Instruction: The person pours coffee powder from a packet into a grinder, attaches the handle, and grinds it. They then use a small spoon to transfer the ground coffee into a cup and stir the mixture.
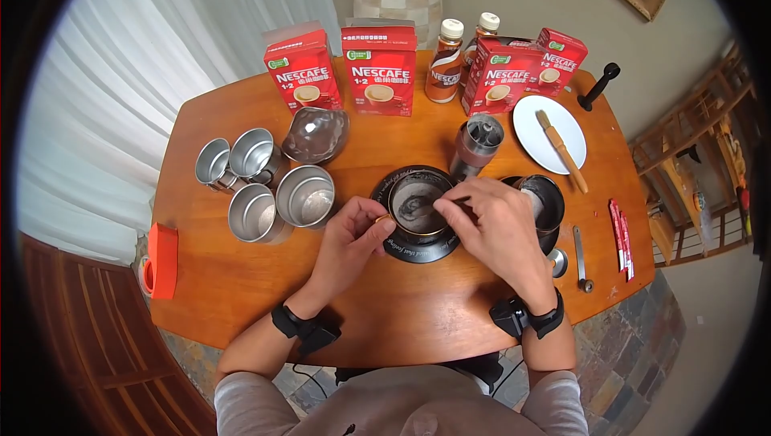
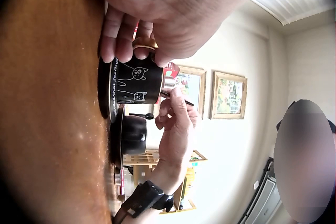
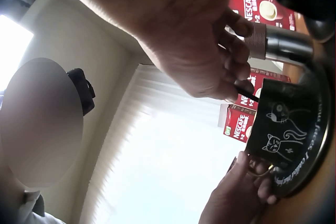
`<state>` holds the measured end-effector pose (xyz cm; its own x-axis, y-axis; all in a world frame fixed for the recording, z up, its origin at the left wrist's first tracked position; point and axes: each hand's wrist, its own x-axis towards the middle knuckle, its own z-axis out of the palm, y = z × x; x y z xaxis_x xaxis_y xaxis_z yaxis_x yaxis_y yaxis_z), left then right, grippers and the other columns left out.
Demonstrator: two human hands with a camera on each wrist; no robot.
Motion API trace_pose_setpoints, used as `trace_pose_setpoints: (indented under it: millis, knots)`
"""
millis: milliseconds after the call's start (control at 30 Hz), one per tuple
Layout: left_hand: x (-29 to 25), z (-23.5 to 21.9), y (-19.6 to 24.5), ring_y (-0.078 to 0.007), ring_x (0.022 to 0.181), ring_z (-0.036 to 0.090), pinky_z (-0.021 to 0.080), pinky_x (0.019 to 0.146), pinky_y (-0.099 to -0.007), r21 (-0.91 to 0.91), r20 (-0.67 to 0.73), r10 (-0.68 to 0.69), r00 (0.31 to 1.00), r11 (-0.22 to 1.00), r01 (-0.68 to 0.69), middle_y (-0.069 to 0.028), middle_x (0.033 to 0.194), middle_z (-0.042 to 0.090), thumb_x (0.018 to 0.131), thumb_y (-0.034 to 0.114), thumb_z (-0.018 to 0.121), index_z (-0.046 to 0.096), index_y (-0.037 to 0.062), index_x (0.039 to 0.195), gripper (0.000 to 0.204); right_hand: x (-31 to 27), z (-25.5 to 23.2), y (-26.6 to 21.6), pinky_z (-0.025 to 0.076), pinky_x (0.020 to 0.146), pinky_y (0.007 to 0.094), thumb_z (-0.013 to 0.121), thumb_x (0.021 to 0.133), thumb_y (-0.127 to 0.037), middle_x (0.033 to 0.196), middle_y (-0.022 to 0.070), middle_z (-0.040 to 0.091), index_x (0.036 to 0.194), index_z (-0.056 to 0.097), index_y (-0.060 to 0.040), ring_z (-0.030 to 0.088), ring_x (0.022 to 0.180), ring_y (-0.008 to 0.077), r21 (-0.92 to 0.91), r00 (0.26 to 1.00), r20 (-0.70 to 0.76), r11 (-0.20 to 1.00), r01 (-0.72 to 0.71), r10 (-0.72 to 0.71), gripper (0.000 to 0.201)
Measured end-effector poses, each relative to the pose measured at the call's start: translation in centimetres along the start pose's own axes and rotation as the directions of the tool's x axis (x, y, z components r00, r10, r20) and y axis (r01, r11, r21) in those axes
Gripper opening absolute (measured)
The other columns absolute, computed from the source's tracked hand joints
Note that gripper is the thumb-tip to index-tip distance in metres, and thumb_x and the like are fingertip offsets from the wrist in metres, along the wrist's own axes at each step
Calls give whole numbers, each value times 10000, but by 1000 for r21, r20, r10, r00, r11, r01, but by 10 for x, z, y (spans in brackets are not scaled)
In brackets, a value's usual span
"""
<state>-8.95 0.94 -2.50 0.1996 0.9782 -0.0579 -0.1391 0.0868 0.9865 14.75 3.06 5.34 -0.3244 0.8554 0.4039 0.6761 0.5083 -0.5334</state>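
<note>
A black cup [image 2: 142, 81] with white cat drawings stands on a black saucer [image 1: 419, 254] with white lettering. Pale grey, streaky contents [image 1: 419, 201] show inside it in the head view. My left hand [image 1: 353, 234] holds the cup by its gold handle [image 2: 146, 42], thumb close to the rim. Over the opposite side of the rim, my right hand [image 1: 499, 231] pinches a thin dark stick-like handle [image 3: 248, 94] between thumb and fingers. It slants down into the cup, where its lower end is hidden.
Just right is a second black cup [image 1: 549, 205]; behind, a metal grinder-like cylinder [image 1: 474, 151]. A white plate [image 1: 534, 127] carries a brush [image 1: 562, 151]. Steel mugs [image 1: 255, 213] and a dark glossy bowl [image 1: 316, 136] stand left. Red Nescafe boxes [image 1: 379, 75] line the back.
</note>
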Motion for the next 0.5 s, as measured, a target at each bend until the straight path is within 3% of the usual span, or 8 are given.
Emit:
trace_pose_setpoints:
  millis: [167, 267, 367, 500]
  knots:
    - [0, 0, -1, -93, 731, 639, 520, 662, -231, -5, 2, 3, 1000, 1000, -3, -39, 962, 686, 1051, 119, 672, 591, 30, 1119, 139, -1, 12, 5, 533, 651, 426, 773, 901, -159, 819, 110, 708, 887, 750, -31, 690, 765, 321, -2, 997, -58, 998, 58, -58, 130]
    - [0, 3, 0, -34, 718, 576, 482, 626, -194, -14, -9, 13, 1000, 1000, -13, 7, 900, 655, 1045, 136, 693, 580, 31, 1115, 169, 0, 7, 3, 531, 643, 426, 777, 898, -156, 816, 105, 705, 893, 747, -27, 683, 755, 319, -36, 995, -83, 998, 55, -58, 133]
    - [0, 2, -1, -33, 726, 578, 485, 627, -196, -21, -6, 14, 1000, 1000, -14, 6, 904, 656, 1044, 137, 693, 581, 29, 1116, 172, 0, 7, 0, 530, 637, 426, 777, 896, -150, 815, 105, 702, 903, 747, -19, 677, 747, 318, -114, 990, -128, 993, 38, -52, 134]
    - [0, 0, -2, -93, 733, 640, 520, 660, -230, -12, 2, 8, 1000, 1000, -8, -36, 962, 685, 1049, 122, 675, 593, 33, 1119, 140, 0, 14, 3, 533, 639, 423, 778, 895, -146, 827, 109, 707, 911, 750, -19, 684, 761, 319, -134, 986, -157, 990, 37, -58, 131]
